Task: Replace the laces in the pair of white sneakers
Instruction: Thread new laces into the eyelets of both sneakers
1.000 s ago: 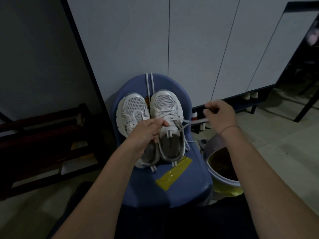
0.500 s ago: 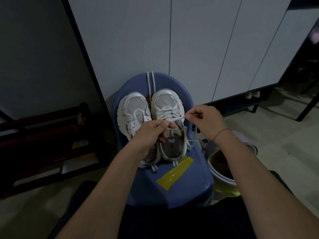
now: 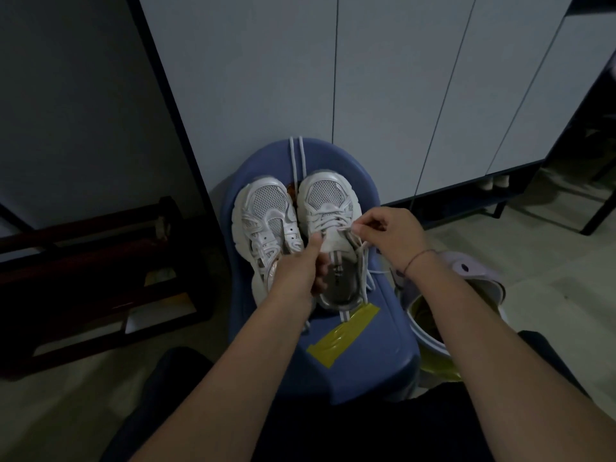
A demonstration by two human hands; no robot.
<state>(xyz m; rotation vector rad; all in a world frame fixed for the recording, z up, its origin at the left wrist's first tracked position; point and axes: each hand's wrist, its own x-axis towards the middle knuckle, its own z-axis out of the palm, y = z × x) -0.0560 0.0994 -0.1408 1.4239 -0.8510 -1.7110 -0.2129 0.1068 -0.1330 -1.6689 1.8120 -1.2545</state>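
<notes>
White lace [image 3: 363, 253] being pinched at the upper eyelets of the right-hand sneaker [image 3: 328, 198], which is sitting on a blue chair [image 3: 373, 348].

Right hand [image 3: 388, 235] is closing its grip on the lace, thumb and fingertips pinching together just above the tongue, while loose lace ends are trailing down the shoe's right side onto the seat. Left hand [image 3: 300, 271] is clamping its grip on the same sneaker, thumb pressing on the tongue and fingers curling into the opening. The left-hand sneaker [image 3: 263, 208] is lying just beside it, touching, toes pointing far. Two spare laces [image 3: 296, 155] are hanging over the chair's far edge between the toes, and a strip of yellow tape [image 3: 343, 335] is sticking to the near seat. A bin [image 3: 480, 288] is standing to the right of the chair.
</notes>
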